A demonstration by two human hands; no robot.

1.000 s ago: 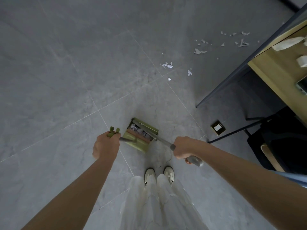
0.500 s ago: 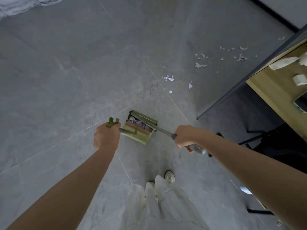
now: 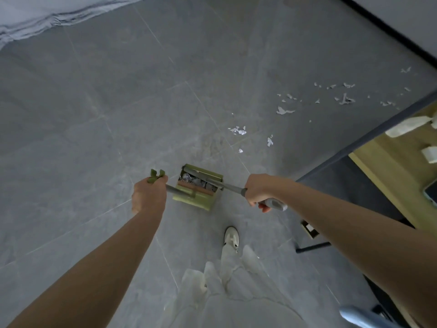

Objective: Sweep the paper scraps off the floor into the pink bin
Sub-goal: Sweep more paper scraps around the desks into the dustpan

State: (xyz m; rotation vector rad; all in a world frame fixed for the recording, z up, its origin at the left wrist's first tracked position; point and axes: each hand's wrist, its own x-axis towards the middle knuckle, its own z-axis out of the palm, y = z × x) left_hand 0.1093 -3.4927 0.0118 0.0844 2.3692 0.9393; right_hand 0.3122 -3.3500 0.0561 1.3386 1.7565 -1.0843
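My left hand [image 3: 149,195] grips the green-tipped handle of a green dustpan [image 3: 197,198] that hangs low over the grey floor and holds paper scraps [image 3: 192,181]. My right hand [image 3: 256,191] grips the grey broom handle [image 3: 272,203], and the broom's head lies across the dustpan's mouth. More white paper scraps [image 3: 237,130] lie scattered on the floor ahead and to the right, up to the desk. No pink bin is in view.
A wooden desk [image 3: 397,166] with a dark frame stands at the right, with white objects and a phone on it. A floor socket [image 3: 308,229] sits under my right forearm. My shoe [image 3: 231,236] is on the tiles. Pale fabric [image 3: 28,17] lies at the top left.
The view has moved forward and tilted up; the scraps and desk have shifted down in the view. One foot has stepped forward. Both hands keep the same hold on dustpan and broom.
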